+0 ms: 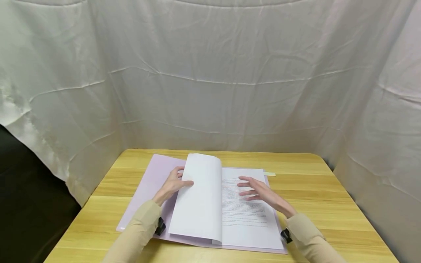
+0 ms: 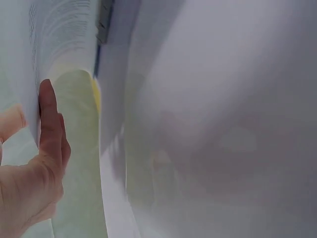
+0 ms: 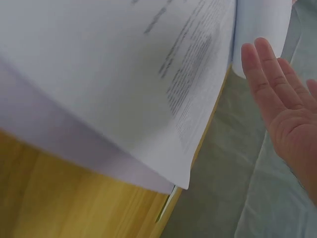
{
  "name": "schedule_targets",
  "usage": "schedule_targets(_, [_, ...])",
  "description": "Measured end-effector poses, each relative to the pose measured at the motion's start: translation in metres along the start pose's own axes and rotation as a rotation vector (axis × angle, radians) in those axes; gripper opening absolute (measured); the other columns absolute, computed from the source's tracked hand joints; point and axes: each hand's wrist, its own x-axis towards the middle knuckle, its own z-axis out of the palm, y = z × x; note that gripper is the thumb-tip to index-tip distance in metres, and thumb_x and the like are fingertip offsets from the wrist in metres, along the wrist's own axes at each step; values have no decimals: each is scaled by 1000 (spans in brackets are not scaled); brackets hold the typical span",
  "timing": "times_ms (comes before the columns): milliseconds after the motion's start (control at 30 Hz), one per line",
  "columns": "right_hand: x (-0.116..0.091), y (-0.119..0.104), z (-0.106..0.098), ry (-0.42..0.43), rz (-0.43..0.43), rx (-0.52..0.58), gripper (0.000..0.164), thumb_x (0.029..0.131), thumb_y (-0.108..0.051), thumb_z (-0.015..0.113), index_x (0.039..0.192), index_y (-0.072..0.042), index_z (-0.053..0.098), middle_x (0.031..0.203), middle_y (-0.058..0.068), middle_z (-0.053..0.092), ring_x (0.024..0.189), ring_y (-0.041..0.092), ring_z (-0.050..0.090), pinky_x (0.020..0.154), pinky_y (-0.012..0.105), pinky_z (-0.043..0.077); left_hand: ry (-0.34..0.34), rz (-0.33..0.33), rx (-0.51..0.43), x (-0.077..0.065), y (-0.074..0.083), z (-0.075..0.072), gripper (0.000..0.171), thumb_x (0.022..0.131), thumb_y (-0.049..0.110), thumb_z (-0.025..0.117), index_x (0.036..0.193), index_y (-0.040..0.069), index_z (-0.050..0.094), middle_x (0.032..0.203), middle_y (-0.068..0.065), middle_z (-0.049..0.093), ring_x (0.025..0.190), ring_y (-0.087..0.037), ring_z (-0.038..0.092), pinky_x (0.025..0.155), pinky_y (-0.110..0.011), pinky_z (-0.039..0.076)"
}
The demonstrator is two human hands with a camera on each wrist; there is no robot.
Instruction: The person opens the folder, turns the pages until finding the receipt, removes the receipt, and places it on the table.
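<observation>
Wrinkled grey cloth curtain [image 1: 213,102]: behind and beside
Yellow wood-grain table [image 1: 329,204]: inside curtain
Open lilac plastic folder [image 1: 156,171]: on table
Printed white paper stack [image 1: 250,235]: folder's right
Curled white paper leaf [image 1: 198,204]: hides folder's middle
Left hand [image 1: 172,184]: grip pinching leaf's left edge
Right hand [image 1: 260,190]: grip loose, above stack, blocking text
Pale-yellow paper tab [image 1: 270,174]: stack's upper right

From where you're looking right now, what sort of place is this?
Probably a curtained-off work booth: pale fabric drapes hang behind and beside a wood-grain table, where a lilac folder lies open.
</observation>
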Motion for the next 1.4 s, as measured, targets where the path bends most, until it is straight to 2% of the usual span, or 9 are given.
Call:
schedule_targets(167, [-4, 4, -2, 55, -2, -64, 56, 112, -33, 30, 155, 3, 29, 151, 36, 41, 129, 52, 54, 104, 59, 50, 11, 9, 103, -1, -6, -7, 78, 80, 2, 77, 146, -5, 37, 133, -33, 56, 104, -36, 67, 85, -44, 59])
schedule_targets(400, [-11, 16, -7, 95, -23, -194, 51, 106, -20, 51, 147, 7, 40, 141, 34, 53, 118, 45, 63, 91, 46, 59, 55, 25, 308, -2, -9, -13, 77, 79, 3, 80, 143, -5, 38, 130, -34, 59, 110, -42, 65, 95, -53, 55])
schedule_targets(567, [-16, 22, -12, 113, -42, -252, 52, 103, -19, 58, 145, 9, 43, 135, 34, 58, 115, 40, 66, 88, 35, 60, 62, 29, 404, -2, -13, -16, 79, 77, 3, 82, 142, -5, 38, 130, -36, 59, 114, -46, 63, 98, -55, 54])
schedule_targets(767, [-18, 28, -19, 135, -60, -332, 54, 100, -20, 63, 143, 7, 47, 130, 28, 63, 117, 38, 65, 92, 20, 54, 46, 76, 462, 0, -23, -19, 85, 75, 1, 84, 144, -8, 34, 132, -39, 57, 121, -49, 59, 100, -56, 53])
schedule_targets(900, [-19, 33, -25, 130, -72, -344, 55, 98, -19, 66, 142, 8, 47, 128, 28, 64, 117, 40, 64, 94, 21, 54, 39, 99, 512, 0, -28, -21, 90, 74, 2, 86, 145, -9, 32, 123, -37, 61, 113, -47, 62, 97, -55, 54])
schedule_targets(1133, [-18, 36, -35, 137, -71, -370, 56, 95, -18, 69, 140, 9, 49, 126, 29, 64, 114, 43, 64, 92, 25, 55, 41, 100, 581, 3, -35, -22, 101, 72, 6, 89, 149, -9, 26, 86, -24, 65, 85, -30, 62, 93, -54, 54])
schedule_targets(1200, [-17, 37, -38, 152, -59, -386, 56, 94, -17, 70, 140, 8, 50, 126, 28, 64, 113, 42, 64, 92, 27, 55, 44, 102, 587, 3, -36, -22, 105, 71, 7, 89, 150, -10, 23, 91, -28, 66, 89, -33, 64, 96, -55, 53])
schedule_targets(1267, [-15, 39, -40, 172, -59, -415, 55, 94, -17, 71, 138, 8, 51, 125, 28, 65, 112, 42, 64, 94, 35, 56, 47, 115, 598, 4, -38, -22, 107, 70, 7, 90, 150, -12, 22, 110, -35, 65, 105, -42, 64, 102, -57, 50])
schedule_targets(1400, [-10, 43, -45, 215, -56, -456, 54, 92, -17, 73, 136, 8, 54, 125, 27, 66, 114, 43, 62, 97, 53, 54, 53, 137, 628, 4, -41, -22, 107, 69, 10, 92, 149, -13, 25, 141, -40, 46, 132, -54, 46, 113, -61, 40])
